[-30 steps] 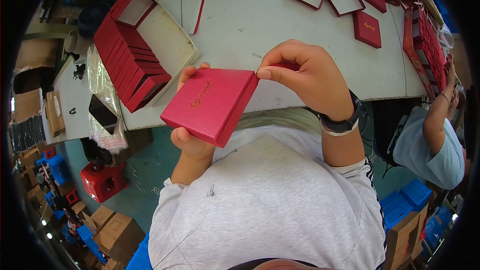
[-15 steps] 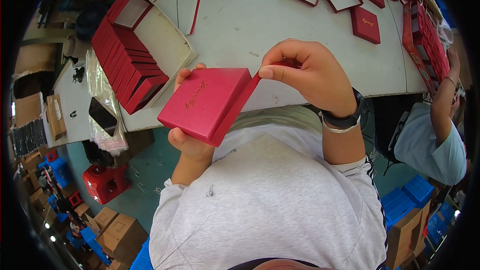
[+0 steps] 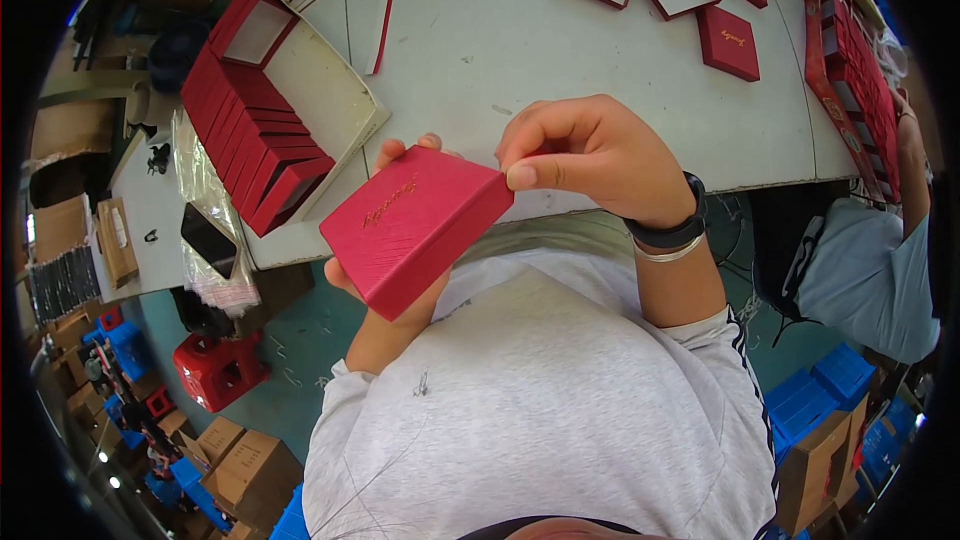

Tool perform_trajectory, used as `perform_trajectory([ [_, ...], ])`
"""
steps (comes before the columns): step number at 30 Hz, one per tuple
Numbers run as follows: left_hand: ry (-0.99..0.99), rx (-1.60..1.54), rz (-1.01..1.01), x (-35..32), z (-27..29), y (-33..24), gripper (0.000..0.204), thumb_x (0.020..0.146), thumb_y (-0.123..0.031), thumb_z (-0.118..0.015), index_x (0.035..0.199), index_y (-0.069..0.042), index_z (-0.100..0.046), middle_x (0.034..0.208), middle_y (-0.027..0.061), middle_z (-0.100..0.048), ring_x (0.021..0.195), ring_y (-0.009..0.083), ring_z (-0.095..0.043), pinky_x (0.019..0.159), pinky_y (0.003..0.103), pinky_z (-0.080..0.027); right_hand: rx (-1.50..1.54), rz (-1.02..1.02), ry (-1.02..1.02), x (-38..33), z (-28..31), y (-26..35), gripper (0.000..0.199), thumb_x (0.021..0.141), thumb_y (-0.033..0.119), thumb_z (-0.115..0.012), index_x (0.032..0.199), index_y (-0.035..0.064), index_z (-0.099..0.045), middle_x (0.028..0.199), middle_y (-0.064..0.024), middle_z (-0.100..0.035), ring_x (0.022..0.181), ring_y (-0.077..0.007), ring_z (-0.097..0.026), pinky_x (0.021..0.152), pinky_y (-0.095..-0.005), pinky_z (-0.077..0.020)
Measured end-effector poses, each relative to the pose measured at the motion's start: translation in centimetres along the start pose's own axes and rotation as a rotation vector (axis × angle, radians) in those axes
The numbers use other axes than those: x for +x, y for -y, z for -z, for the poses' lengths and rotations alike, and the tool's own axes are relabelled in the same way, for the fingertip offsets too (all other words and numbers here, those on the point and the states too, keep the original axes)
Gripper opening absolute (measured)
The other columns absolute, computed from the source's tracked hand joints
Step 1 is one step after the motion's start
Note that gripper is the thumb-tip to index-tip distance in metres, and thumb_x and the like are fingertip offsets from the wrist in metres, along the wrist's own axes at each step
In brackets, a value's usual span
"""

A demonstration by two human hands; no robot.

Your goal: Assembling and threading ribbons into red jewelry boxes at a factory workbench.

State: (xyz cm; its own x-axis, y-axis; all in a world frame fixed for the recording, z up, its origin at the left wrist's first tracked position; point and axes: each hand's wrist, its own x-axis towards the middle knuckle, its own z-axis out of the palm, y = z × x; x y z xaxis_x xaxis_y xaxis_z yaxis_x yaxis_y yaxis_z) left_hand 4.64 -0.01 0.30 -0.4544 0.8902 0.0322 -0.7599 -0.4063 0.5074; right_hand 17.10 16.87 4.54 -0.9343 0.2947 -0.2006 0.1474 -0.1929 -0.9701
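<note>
Crimson box with gold script held in the hands, white table beyond, grey sweatshirt below, black wristband

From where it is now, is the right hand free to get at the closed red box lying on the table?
Probably not yet: the right hand is pinching the red box held by the left hand. The table toward the closed red box looks unobstructed.

A matt red gift box, paper-covered with a fine woven texture and gold foil script, above a smooth white bench; grey cotton-knit sweatshirt.
</note>
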Motion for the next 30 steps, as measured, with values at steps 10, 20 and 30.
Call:
perform_trajectory([
  [10, 0.023, -0.104, 0.142, 0.9, -1.0, 1.0, 0.121, 0.056, -0.083, -0.054, 0.137, 0.002, -0.022, 0.136, 0.0219, -0.034, 0.126, 0.0303, -0.036, 0.106, 0.040, -0.032, 0.169, 0.318, -0.050, 0.8, -1.5, -3.9, 0.021, 0.080, 0.023, -0.069, 0.079, 0.0058, -0.057, 0.097, -0.0029, -0.052, 0.082, -0.0094, -0.048, 0.071, -0.0220, -0.0386],
  [20, -0.166, -0.022, 0.110, 0.3, 2.6, 0.0, 0.070, 0.088, -0.052, -0.042, 0.137, -0.005, -0.024, 0.119, 0.0221, -0.049, 0.113, 0.0359, -0.050, 0.097, 0.048, -0.041, -0.101, 0.291, 0.005, -0.2, -1.6, -2.1, 0.017, 0.088, 0.014, -0.058, 0.079, 0.0051, -0.047, 0.114, -0.0143, -0.054, 0.087, -0.0127, -0.048, 0.077, -0.0234, -0.0403],
  [30, -0.522, 0.424, -0.135, 1.3, 0.7, -0.5, 0.050, 0.092, -0.034, -0.044, 0.131, -0.004, -0.035, 0.115, 0.0173, -0.054, 0.107, 0.0296, -0.055, 0.093, 0.041, -0.044, -0.015, 0.327, -0.119, -0.4, -2.9, -3.8, 0.015, 0.084, 0.005, -0.059, 0.077, 0.0018, -0.046, 0.101, -0.0127, -0.061, 0.074, -0.0101, -0.052, 0.064, -0.0222, -0.0473],
])
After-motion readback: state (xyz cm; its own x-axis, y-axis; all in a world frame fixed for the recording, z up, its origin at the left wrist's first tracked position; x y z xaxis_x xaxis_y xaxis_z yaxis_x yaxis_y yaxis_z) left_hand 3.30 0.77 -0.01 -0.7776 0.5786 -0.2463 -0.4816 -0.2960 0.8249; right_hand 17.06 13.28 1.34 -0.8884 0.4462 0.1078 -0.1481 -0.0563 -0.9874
